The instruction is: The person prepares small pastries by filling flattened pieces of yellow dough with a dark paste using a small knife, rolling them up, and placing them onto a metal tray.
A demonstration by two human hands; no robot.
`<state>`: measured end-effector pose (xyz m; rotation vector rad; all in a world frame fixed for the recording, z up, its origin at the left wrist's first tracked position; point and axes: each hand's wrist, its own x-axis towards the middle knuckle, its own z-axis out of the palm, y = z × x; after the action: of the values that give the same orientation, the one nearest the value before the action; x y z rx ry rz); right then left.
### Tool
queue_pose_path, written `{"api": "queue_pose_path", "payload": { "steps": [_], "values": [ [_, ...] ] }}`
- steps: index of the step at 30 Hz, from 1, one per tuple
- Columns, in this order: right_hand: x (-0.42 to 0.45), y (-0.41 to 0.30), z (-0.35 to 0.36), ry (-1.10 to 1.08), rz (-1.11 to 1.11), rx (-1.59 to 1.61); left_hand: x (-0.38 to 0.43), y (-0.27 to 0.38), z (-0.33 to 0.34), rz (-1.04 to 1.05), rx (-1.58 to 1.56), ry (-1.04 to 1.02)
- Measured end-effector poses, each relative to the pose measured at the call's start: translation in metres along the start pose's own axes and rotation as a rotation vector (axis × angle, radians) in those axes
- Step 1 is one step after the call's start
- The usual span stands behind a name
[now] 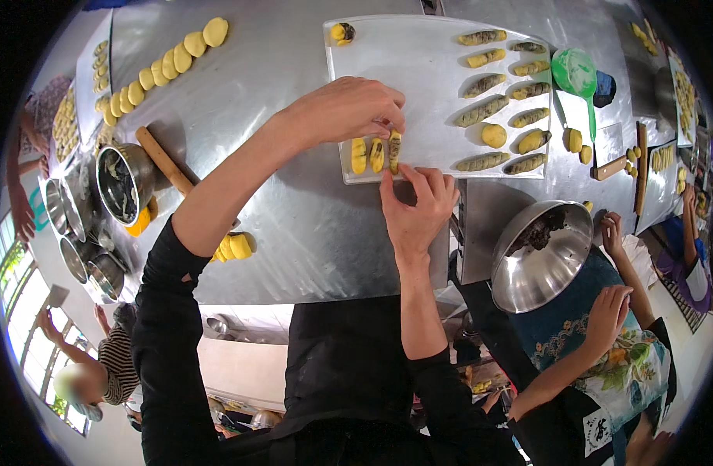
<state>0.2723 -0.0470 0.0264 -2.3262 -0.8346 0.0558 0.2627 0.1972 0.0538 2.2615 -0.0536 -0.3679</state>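
A slim yellow dough roll with dark stripes (395,152) lies at the near edge of a pale rectangular tray (417,64). The fingertips of my left hand (359,108) pinch its far end. At its near end, the thumb and forefinger of my right hand (421,201) close around the tip. Just left of it rest another dark-streaked dough roll (376,155) and a plainer yellow dough roll (358,155). Two columns of striped rolls (481,112) fill the tray's right side, with a round yellow dough ball (494,135) among them. One yellow-and-dark piece (343,34) sits in the far left corner.
Flattened yellow dough discs (170,63) form a slanting row on the steel table (292,204). A wooden rolling pin (164,160) and steel bowl (123,183) stand left. At right are a green scoop (573,73), a tilted bowl of dark filling (543,262) and a co-worker's hand (608,317).
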Motion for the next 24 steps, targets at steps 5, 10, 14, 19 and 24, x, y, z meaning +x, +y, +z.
{"api": "queue_pose_path", "payload": {
  "steps": [5, 10, 14, 19, 24],
  "values": [
    [0.009, 0.003, 0.006, 0.031, 0.024, 0.015, 0.003, 0.004, -0.004, 0.049, 0.079, -0.025],
    [0.006, 0.005, 0.01, 0.038, 0.003, -0.027, 0.009, -0.001, -0.002, 0.099, 0.126, -0.053],
    [0.008, 0.002, 0.01, 0.045, -0.002, -0.02, 0.008, 0.006, -0.008, 0.005, -0.007, -0.068],
    [0.009, 0.003, 0.008, 0.024, -0.011, -0.002, 0.013, 0.0, -0.007, -0.035, -0.1, -0.117],
    [0.008, 0.0, 0.009, 0.022, -0.008, -0.012, 0.013, 0.005, -0.007, -0.018, -0.122, -0.097]
  ]
}}
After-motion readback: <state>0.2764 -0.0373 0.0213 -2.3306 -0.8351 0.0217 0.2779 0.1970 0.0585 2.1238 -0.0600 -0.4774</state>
